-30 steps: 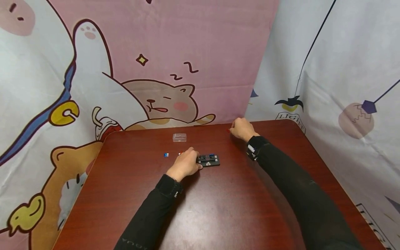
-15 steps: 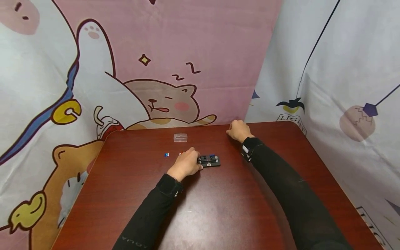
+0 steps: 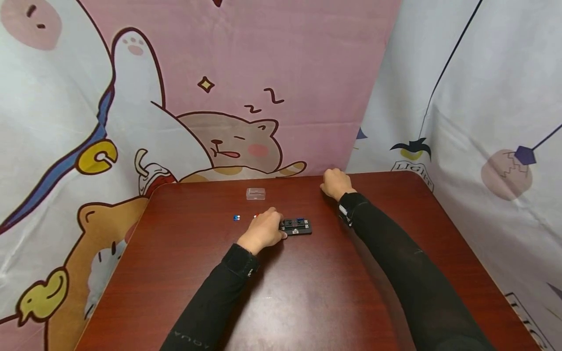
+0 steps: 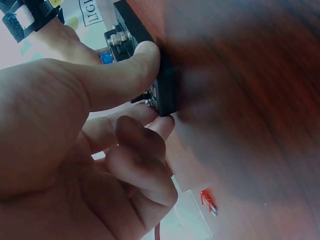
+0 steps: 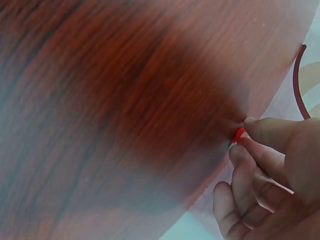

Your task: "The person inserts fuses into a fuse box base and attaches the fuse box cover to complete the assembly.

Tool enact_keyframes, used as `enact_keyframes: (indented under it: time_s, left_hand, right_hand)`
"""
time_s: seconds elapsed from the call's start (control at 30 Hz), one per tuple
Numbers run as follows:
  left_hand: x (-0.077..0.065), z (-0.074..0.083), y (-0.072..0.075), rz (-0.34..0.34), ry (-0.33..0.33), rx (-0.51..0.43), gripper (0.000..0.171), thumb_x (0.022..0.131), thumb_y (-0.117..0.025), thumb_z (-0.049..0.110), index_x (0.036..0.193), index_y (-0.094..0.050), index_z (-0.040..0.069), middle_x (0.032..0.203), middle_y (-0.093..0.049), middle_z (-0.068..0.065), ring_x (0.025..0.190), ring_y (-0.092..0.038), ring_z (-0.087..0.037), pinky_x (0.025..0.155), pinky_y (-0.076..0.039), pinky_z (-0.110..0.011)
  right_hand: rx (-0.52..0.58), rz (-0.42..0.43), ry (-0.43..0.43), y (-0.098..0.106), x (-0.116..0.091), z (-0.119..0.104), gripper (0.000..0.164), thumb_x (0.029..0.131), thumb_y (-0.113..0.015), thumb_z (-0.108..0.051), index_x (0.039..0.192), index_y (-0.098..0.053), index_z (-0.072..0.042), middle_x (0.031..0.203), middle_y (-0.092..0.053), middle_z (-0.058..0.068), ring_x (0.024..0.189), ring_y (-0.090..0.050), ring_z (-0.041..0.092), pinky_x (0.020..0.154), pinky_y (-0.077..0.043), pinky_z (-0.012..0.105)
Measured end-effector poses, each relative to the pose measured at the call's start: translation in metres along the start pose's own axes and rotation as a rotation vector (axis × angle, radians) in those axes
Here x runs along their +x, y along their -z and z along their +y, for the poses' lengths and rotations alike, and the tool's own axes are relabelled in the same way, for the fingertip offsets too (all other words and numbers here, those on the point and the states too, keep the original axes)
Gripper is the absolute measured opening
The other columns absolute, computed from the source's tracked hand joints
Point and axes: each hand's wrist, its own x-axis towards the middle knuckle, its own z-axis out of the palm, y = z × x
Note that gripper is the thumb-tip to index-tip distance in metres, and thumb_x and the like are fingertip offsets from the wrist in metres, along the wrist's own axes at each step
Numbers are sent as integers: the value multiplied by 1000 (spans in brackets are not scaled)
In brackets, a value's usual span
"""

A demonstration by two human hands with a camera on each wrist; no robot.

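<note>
Red metal-pronged piece (image 5: 240, 134) is pinched between thumb and forefinger of the right hand (image 3: 337, 184), near the table's (image 3: 329, 273) far edge; the left hand (image 3: 262, 230) grips the black terminal block (image 3: 297, 226) by its left end.

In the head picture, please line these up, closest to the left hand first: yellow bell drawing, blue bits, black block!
1. Black block: held by the left hand.
2. Blue bits: on the table, left of the hand.
3. Yellow bell drawing: on the cloth, far left.
</note>
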Motion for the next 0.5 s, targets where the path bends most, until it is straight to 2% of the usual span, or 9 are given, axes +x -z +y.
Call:
enact_keyframes:
  time_s: [0.13, 0.5]
  left_hand:
    - [1, -1, 1, 5, -9, 1, 45, 93, -92, 28, 130, -78, 7, 119, -69, -10, 101, -70, -28, 96, -60, -51]
    - [-3, 2, 3, -6, -5, -6, 47, 94, -91, 27, 134, -76, 5, 124, -68, -12, 110, -72, -33, 101, -60, -55]
  right_hand:
    - [-21, -1, -1, 3, 0, -2, 25, 103, -76, -22, 87, -76, -2, 96, -75, 19, 88, -73, 37, 85, -63, 56]
    - [-36, -11, -17, 3, -2, -2, 24, 103, -77, -23, 96, -78, 0, 106, -77, 23, 95, -75, 41, 88, -64, 58]
